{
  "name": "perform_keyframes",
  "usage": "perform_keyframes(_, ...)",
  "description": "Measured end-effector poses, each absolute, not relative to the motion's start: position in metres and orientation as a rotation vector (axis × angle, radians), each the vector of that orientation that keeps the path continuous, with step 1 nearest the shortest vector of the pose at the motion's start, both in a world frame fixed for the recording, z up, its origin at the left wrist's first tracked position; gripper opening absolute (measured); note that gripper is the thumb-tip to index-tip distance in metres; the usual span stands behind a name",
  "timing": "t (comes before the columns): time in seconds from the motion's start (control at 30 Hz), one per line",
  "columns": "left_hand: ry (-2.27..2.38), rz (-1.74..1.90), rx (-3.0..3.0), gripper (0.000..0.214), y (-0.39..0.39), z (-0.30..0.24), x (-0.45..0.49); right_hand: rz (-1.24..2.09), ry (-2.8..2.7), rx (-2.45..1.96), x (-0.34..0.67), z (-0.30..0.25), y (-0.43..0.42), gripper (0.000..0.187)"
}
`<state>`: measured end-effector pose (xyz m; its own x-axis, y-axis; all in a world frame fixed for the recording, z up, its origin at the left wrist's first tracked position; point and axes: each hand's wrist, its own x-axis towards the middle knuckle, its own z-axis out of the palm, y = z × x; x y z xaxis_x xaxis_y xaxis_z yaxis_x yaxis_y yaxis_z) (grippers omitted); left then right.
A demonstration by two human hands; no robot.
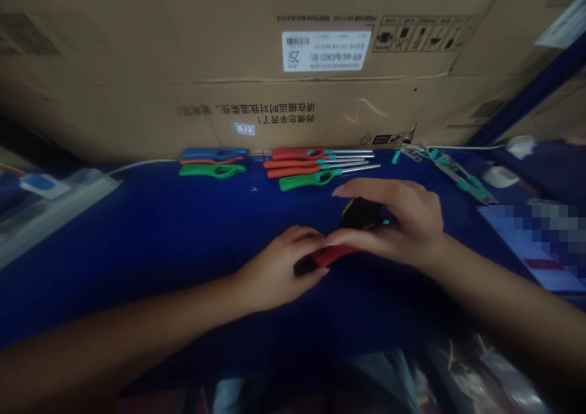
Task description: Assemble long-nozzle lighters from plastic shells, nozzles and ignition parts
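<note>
My left hand (286,270) pinches a red utility lighter body (336,254) low over the blue table, its left end between thumb and fingers. My right hand (403,218) curves around a dark, rounded thing with a yellow edge (361,214); its kind is unclear. The right thumb reaches the red body beside the left fingertips. A small teal bit (386,222) shows inside the right hand's curve. Behind the hands lie several red, orange and green lighters with metal tubes (320,168). Farther left are blue, red and green lighter bodies (213,162) with no tubes showing.
A large cardboard box (137,54) walls off the back of the blue table (183,218). Metal lighter tubes with teal parts (458,173) lie at the back right, near a white round object (501,176). A clear-and-white strip-like case (64,212) stands left; a white cable (141,162) runs behind.
</note>
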<state>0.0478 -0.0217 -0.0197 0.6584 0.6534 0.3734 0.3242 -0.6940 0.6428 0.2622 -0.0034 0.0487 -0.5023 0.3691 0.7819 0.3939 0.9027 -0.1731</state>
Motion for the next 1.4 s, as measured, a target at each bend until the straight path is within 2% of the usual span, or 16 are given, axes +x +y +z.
perform_keyframes(0.17,0.755,0.821,2.319,0.033,-0.0218,-0.0192,0.0478,0.392,-2.215,-0.546,0.2603,0.0566,-0.006,0.038)
perform_keyframes(0.33,0.753,0.806,2.338,0.031,-0.0216,-0.0193,0.0477,-0.011,-2.156,-0.499,0.2637,0.0537,-0.0064,0.036)
perform_keyframes(0.5,0.758,0.816,2.334,0.029,-0.0217,-0.0191,0.0479,0.445,-2.222,-0.54,0.2609,0.05,-0.0082,0.041)
perform_keyframes(0.6,0.766,0.799,2.338,0.03,-0.0218,-0.0186,0.0481,0.207,-2.159,-0.534,0.2601,0.0477,-0.0078,0.034)
perform_keyframes(0.7,0.759,0.806,2.342,0.031,-0.0217,-0.0179,0.0482,-0.053,-2.132,-0.524,0.2614,0.0487,-0.0075,0.036)
perform_keyframes(0.83,0.747,0.816,2.338,0.028,-0.0217,-0.0186,0.0482,0.332,-2.241,-0.552,0.2613,0.0546,-0.0097,0.044)
perform_keyframes(0.9,0.745,0.825,2.334,0.028,-0.0216,-0.0193,0.0483,0.384,-2.232,-0.542,0.2615,0.0558,-0.0104,0.042)
perform_keyframes(1.0,0.747,0.814,2.32,0.028,-0.0214,-0.0194,0.0484,0.003,-2.171,-0.497,0.2632,0.0541,-0.0097,0.033)
perform_keyframes(1.07,0.75,0.811,2.314,0.027,-0.0215,-0.0187,0.0484,-0.181,-2.157,-0.462,0.2639,0.0531,-0.0091,0.034)
perform_keyframes(1.13,0.75,0.823,2.308,0.027,-0.0216,-0.018,0.0484,-0.073,-2.219,-0.461,0.2632,0.0536,-0.0097,0.037)
perform_keyframes(1.23,0.736,0.824,2.303,0.029,-0.0217,-0.018,0.0484,0.27,-2.264,-0.493,0.2611,0.0554,-0.0119,0.042)
perform_keyframes(1.27,0.733,0.827,2.305,0.029,-0.0217,-0.0183,0.0483,0.275,-2.246,-0.49,0.2609,0.0555,-0.0124,0.04)
perform_keyframes(1.4,0.74,0.827,2.311,0.029,-0.0216,-0.0187,0.0484,-0.198,-2.147,-0.472,0.2635,0.0539,-0.0121,0.032)
